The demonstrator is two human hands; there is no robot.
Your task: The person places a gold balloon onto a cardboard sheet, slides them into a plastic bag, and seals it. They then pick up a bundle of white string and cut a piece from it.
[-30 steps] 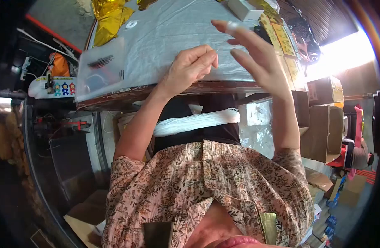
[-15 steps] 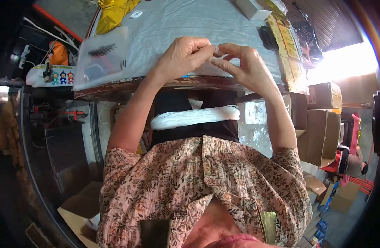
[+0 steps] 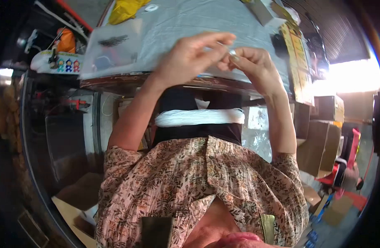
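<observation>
Both hands meet above the near edge of a table covered in grey plastic sheet (image 3: 177, 20). My right hand (image 3: 258, 68) pinches a small shiny piece (image 3: 232, 52) between thumb and forefinger. My left hand (image 3: 190, 58) is blurred; its thumb and forefinger reach to that piece and seem to pinch a thin white thread there. A thick bundle of white thread (image 3: 198, 117) lies across my lap below the table edge.
A clear plastic bag (image 3: 111, 47) lies at the table's left corner, with yellow foil (image 3: 125, 7) behind it. Yellow printed labels (image 3: 297, 53) run along the right edge. Cardboard boxes (image 3: 322, 136) stand on the floor to the right. A dark cabinet (image 3: 61, 132) stands to the left.
A second ago my right hand was spread open and raised; it has come down and closed fingertip to fingertip with my left hand. Both hands have shifted slightly right.
</observation>
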